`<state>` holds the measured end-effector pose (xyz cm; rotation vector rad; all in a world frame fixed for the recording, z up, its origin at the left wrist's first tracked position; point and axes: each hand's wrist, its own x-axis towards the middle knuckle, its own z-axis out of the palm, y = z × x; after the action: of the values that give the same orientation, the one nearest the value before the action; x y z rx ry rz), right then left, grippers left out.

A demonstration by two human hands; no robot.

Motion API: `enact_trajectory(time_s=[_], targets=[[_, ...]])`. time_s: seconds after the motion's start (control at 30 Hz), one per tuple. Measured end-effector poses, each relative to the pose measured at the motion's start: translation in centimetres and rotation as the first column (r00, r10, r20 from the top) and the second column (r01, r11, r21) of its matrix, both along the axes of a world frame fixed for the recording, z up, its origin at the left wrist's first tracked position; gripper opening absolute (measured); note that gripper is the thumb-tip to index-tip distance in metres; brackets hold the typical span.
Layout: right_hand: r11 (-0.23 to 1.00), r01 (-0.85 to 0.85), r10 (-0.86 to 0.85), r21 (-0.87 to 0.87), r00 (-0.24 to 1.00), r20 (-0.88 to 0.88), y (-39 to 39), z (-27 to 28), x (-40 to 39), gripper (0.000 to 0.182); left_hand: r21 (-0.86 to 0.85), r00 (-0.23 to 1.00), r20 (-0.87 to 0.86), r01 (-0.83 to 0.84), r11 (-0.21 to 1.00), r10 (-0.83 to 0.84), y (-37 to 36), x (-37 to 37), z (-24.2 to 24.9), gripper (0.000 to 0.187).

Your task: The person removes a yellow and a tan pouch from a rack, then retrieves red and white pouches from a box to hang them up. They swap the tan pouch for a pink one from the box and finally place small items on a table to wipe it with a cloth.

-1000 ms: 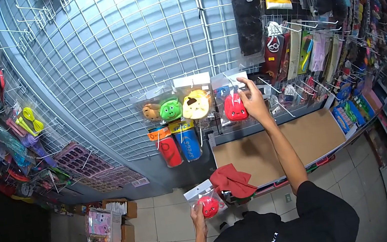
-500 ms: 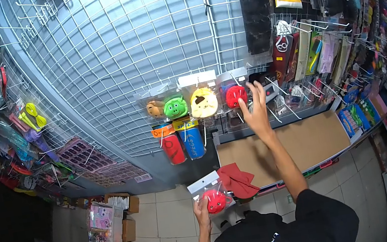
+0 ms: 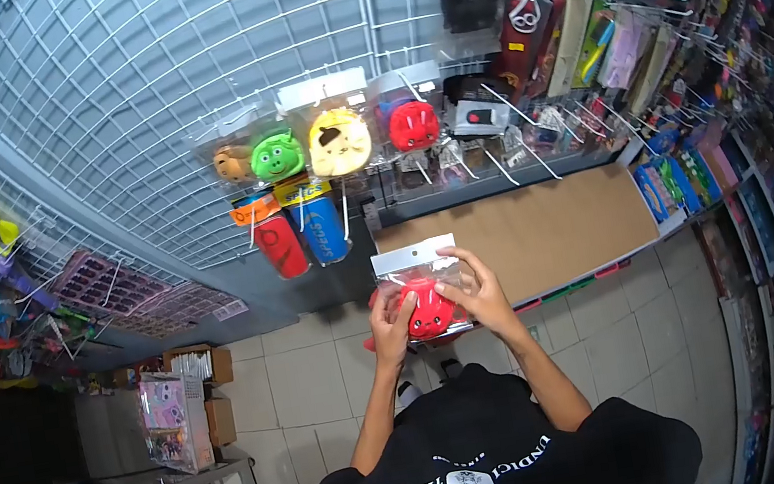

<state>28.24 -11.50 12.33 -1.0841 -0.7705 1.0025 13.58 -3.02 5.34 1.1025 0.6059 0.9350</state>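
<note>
A packaged red plush face (image 3: 432, 313), in a clear packet with a pale header card, is held up in front of my body. My left hand (image 3: 391, 327) grips its left side, thumb on the front. On the other side my right hand (image 3: 480, 298) has its thumb on the plush and a finger near the card's top right corner. A bit of red cloth (image 3: 370, 344) shows beside my left hand, mostly hidden. On the wire grid above hang more plush faces in packets: a red one (image 3: 413, 125), a yellow one (image 3: 340, 142), a green one (image 3: 276, 156) and a brown one (image 3: 233, 164).
Below the hanging plush packets are a red packaged item (image 3: 280, 247) and a blue one (image 3: 321, 227). Metal hooks stick out from the grid (image 3: 206, 58). A brown board-topped surface (image 3: 516, 227) lies ahead to the right. Stocked shelves and boxes (image 3: 220, 420) stand at the sides.
My right hand has come down from the hanging red plush packet to the packet in my left hand. That packet has moved up, and the view has shifted. The red cloth is now mostly hidden.
</note>
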Motion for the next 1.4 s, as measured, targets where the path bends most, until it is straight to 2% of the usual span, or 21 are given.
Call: enact_trajectory(time_s=[0.1, 0.13, 0.2, 0.23, 0.3, 0.33, 0.37, 0.43, 0.53, 0.63, 0.9, 1.07, 1.17, 1.27, 1.4], targets=[[1.000, 0.001, 0.002, -0.018, 0.979, 0.205, 0.0, -1.0, 2.0, 0.045, 0.073, 0.996, -0.041, 0.077, 0.994, -0.075, -0.2, 0.7, -0.6, 0.024], [1.000, 0.011, -0.013, 0.009, 0.971, 0.239, 0.0, -0.8, 2.2, 0.043, 0.021, 0.996, -0.036, 0.077, 0.997, -0.076, 0.0, 0.8, -0.6, 0.024], [1.000, 0.003, 0.005, -0.030, 0.965, 0.264, 0.0, 0.7, 2.7, 0.044, -0.078, 0.997, -0.023, 0.072, 0.994, -0.074, 0.0, 0.6, -0.8, 0.024], [0.999, -0.003, 0.017, -0.050, 0.960, 0.278, 0.2, 1.4, 2.9, 0.044, -0.070, 0.997, -0.044, 0.064, 0.995, -0.068, 0.1, 0.6, -1.3, 0.024], [0.998, 0.028, -0.043, 0.057, 0.954, 0.296, 1.1, 1.9, 3.9, 0.044, -0.053, 0.995, -0.087, 0.046, 0.998, -0.050, 0.8, 0.5, -3.8, 0.024], [0.992, 0.044, -0.078, 0.117, 0.948, 0.307, 1.6, 2.6, 4.4, 0.045, 0.288, 0.961, -0.271, 0.023, 0.957, 0.058, 1.0, 0.5, -6.1, 0.031], [0.983, 0.059, -0.113, 0.175, 0.942, 0.316, 2.0, 3.5, 5.0, 0.045, 0.347, 0.925, -0.379, 0.098, 0.933, 0.043, 1.1, 0.6, -6.9, 0.045], [0.968, 0.081, -0.165, 0.238, 0.919, 0.357, 2.6, 6.8, 5.7, 0.045, 0.635, 0.699, -0.641, 0.251, 0.731, 0.317, 0.5, 0.0, -5.5, 0.051], [0.924, 0.085, -0.224, 0.373, 0.911, 0.347, 4.2, 8.7, 6.9, 0.048, 0.745, 0.735, -0.572, 0.280, 0.605, 0.365, 0.7, -0.2, -7.2, 0.046], [0.891, 0.079, -0.275, 0.447, 0.878, 0.393, 5.7, 10.3, 7.5, 0.048, 0.633, 0.723, -0.645, 0.323, 0.704, 0.248, 1.1, -0.3, -7.8, 0.037], [0.883, 0.088, -0.271, 0.462, 0.899, 0.345, 8.5, 11.9, 8.2, 0.050, 0.620, 0.714, -0.649, 0.296, 0.727, 0.263, 1.0, -0.3, -8.1, 0.027], [0.880, 0.091, -0.361, 0.467, 0.767, 0.530, 9.9, 10.4, 9.7, 0.048, 0.623, 0.707, -0.650, 0.287, 0.727, 0.278, 1.0, -0.3, -8.2, 0.026], [0.917, 0.105, -0.288, 0.384, 0.841, 0.458, 9.6, 11.0, 9.1, 0.048, 0.616, 0.708, -0.651, 0.283, 0.735, 0.273, 1.0, -0.3, -8.5, 0.026], [0.910, 0.111, -0.321, 0.400, 0.799, 0.508, 10.7, 10.8, 10.0, 0.049, 0.616, 0.707, -0.652, 0.286, 0.734, 0.272, 1.0, -0.3, -8.5, 0.026], [0.908, 0.173, -0.389, 0.381, 0.686, 0.615, 12.9, 10.0, 11.3, 0.049, 0.615, 0.711, -0.649, 0.281, 0.737, 0.271, 1.0, -0.3, -8.5, 0.026]])
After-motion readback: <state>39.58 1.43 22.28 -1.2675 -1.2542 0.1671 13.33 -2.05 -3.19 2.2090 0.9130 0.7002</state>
